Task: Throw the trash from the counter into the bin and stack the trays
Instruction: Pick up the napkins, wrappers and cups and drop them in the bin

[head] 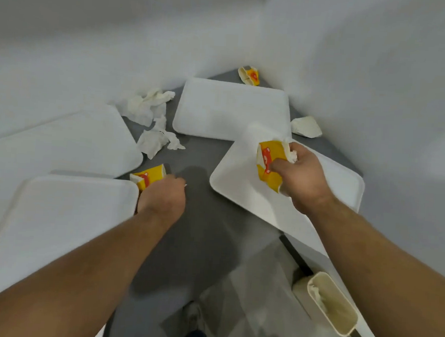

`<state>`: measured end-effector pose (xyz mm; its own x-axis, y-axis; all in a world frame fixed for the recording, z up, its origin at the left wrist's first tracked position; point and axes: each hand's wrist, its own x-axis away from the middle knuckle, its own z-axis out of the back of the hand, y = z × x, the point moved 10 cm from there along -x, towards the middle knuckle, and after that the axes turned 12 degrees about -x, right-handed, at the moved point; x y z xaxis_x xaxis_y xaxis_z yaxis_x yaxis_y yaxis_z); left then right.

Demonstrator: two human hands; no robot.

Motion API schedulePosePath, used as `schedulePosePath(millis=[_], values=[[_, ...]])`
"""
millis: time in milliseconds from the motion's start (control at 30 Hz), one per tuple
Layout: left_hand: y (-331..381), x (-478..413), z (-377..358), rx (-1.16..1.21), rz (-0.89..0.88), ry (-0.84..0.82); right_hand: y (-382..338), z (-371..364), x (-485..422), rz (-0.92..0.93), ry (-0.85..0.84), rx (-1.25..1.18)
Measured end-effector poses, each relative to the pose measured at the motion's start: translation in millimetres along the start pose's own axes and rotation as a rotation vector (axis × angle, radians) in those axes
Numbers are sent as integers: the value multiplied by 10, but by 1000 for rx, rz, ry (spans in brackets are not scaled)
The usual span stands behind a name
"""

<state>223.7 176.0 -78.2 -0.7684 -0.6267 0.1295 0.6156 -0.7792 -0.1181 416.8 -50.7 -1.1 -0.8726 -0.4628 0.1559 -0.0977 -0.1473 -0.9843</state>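
white trays [230, 109], four; yellow cartons [249, 75], three, two in hands [303, 176].

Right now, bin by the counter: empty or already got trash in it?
Not empty. The bin stands open-topped, with crumpled white paper against its inner left wall; how full it is below that, cannot tell.

A single wide-angle view from the person's head looks forward and steeply down, close over the grey table [202, 219] set in a white-walled corner. Both bare forearms reach in from the bottom edge. Straight lines bow toward the frame edges. The floor and a cream plastic bin [338, 303] show at lower right.
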Motion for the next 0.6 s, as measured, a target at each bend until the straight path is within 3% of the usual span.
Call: schedulePosePath(millis=[133, 267, 400, 600], values=[[166, -54, -48, -208, -24, -27, 217, 679, 223, -34, 41, -46], [579, 26, 95, -75, -42, -13, 490, 1412, 484, -106, 97, -65], [1671, 449, 608, 115, -154, 197, 708, 2325, 837, -117, 188, -205], [3526, 1077, 1201, 416, -414, 338, 1089, 3482, 1372, -131, 350, -253]])
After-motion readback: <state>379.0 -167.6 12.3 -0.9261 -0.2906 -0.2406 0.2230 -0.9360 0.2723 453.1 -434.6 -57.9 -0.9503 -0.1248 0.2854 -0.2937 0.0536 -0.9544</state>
